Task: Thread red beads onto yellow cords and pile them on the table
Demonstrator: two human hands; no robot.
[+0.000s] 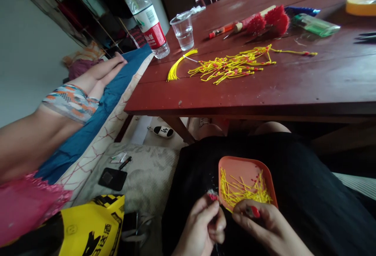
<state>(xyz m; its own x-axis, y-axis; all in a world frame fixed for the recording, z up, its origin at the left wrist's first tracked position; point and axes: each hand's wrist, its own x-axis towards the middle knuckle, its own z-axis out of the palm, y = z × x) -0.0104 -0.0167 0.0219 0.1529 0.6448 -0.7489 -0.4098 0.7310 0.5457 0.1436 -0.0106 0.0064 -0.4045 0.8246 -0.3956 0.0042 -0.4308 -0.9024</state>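
My left hand [205,222] is closed in a pinch on a small red piece with a frayed whitish tip [212,195]; its exact kind is unclear. Close beside it, my right hand [258,220] has thumb and forefinger together at the end of a yellow cord [228,210]. A small red-tipped object [254,211] is tucked in the right hand's curled fingers, its other end hidden. Just beyond both hands, an orange tray [274,193] rests on my lap. Many short yellow cords [243,189] and a few red beads [256,175] lie in it.
On the red-brown table [264,91] lie knotted yellow cords [229,66], a yellow tassel [178,66], red bristly pieces [267,21] and a green lighter [317,25]. A bottle [147,17] and water cup [183,31] stand left. A person [58,119] lies on a bed.
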